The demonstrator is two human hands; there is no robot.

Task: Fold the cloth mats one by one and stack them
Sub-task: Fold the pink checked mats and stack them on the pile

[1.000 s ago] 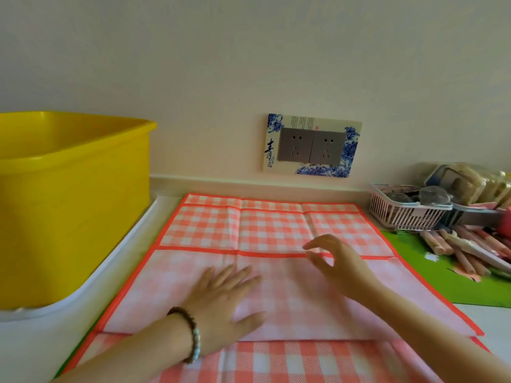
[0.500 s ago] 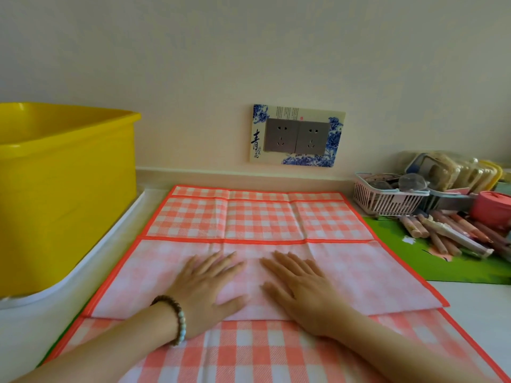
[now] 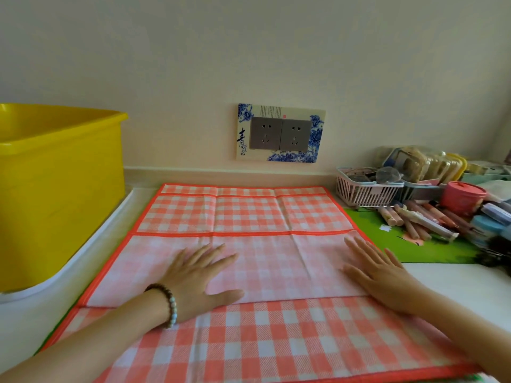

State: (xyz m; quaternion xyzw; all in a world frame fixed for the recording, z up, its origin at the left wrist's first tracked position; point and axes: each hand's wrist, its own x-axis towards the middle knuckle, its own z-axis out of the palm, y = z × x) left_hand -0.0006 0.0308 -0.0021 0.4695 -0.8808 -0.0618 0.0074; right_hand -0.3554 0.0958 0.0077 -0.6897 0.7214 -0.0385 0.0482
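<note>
An orange-and-white checked cloth mat [image 3: 249,214] with an orange border lies spread on the counter. A paler folded flap [image 3: 265,264] of it lies across the middle, its underside showing. My left hand [image 3: 199,277], with a bead bracelet on the wrist, presses flat on the flap's left half, fingers straight. Flat on the flap's right end lies my right hand [image 3: 378,272], fingers spread and pointing away from me. A further edge of checked cloth [image 3: 243,190] shows at the far side by the wall.
A big yellow tub [image 3: 55,189] stands on a white tray at the left. At the right lie a green mat [image 3: 431,247], a pink basket [image 3: 365,189], a pink lidded cup [image 3: 461,197] and several sticks and packets. A wall socket [image 3: 280,134] sits behind.
My right hand came down flat on the flap beside my left hand, then slid right to the flap's right end. My left hand stayed pressed in place.
</note>
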